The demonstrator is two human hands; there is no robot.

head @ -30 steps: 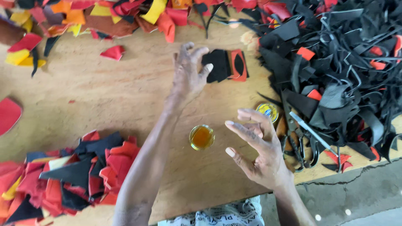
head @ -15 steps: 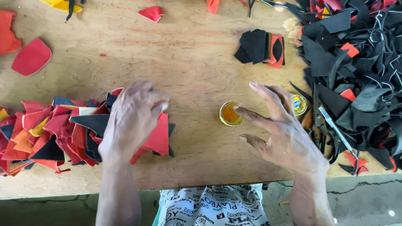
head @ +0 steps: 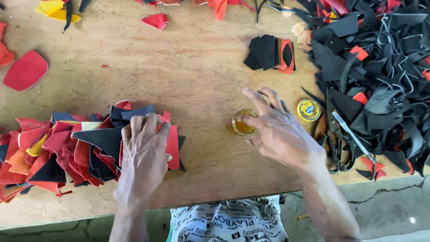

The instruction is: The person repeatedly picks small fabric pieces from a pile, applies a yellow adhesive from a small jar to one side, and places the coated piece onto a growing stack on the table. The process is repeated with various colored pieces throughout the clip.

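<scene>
Red, black and orange leather scraps lie heaped at the near left of the wooden table point(head: 192, 67), and my left hand point(head: 143, 150) rests flat on top of that pile point(head: 67, 152), its fingers point(head: 150, 125) spread and loose, pressing on a black piece and a red one without gripping either. My right hand point(head: 280, 130) hovers just to the right of a small glass jar point(head: 242, 122) of amber glue; the fingers are relaxed and half open, the thumb and forefinger touching the jar's rim, holding nothing. The jar stands upright near the middle of the table, between my two hands. Just beyond my right hand sits a round yellow tin lid point(head: 308, 110), and beside it scissors point(head: 338, 143) lie at the edge of a big tangle of black offcuts point(head: 380, 80). Farther back lies a small stack of black and red pieces point(head: 271, 54). A red oval piece point(head: 25, 70) lies alone at far left.
</scene>
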